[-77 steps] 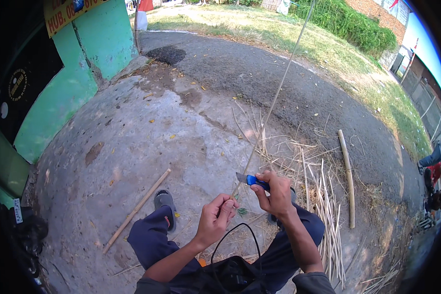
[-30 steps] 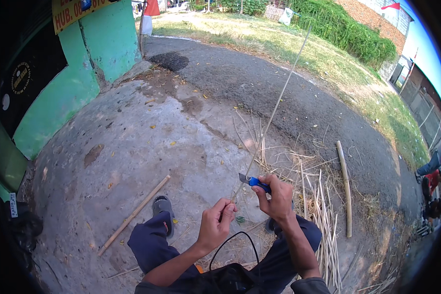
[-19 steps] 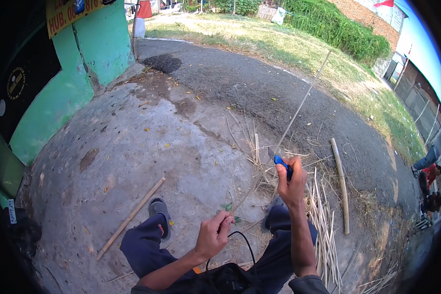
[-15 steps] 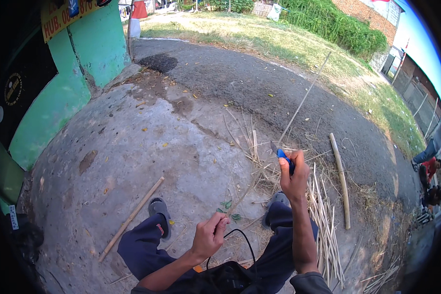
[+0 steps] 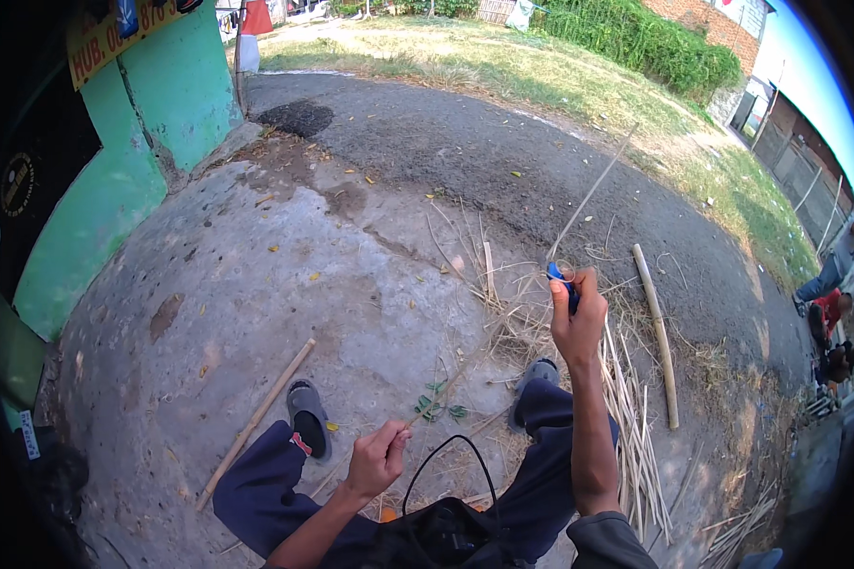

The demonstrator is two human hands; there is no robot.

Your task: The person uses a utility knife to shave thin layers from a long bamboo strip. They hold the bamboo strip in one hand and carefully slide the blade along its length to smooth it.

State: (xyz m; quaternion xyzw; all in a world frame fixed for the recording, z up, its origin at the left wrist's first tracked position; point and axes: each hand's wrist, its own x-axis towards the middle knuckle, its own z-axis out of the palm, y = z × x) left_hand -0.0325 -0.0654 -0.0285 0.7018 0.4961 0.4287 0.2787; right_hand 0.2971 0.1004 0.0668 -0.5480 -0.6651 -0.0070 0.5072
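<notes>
Outdoors, a stick (image 5: 256, 424) lay at left while the left hand (image 5: 378, 462) gripped a slim strip (image 5: 593, 194) that slanted up and away past a blue cutter (image 5: 556, 274) clasped in the right hand (image 5: 581, 318); loose strips (image 5: 629, 427) lay farther right.

A long, thin, pale strip (image 5: 590, 194) is held aslant — its far end pointing away to the right. The blue-handled cutter (image 5: 555, 272) is gripped upright partway along it — blade indistinct.
</notes>
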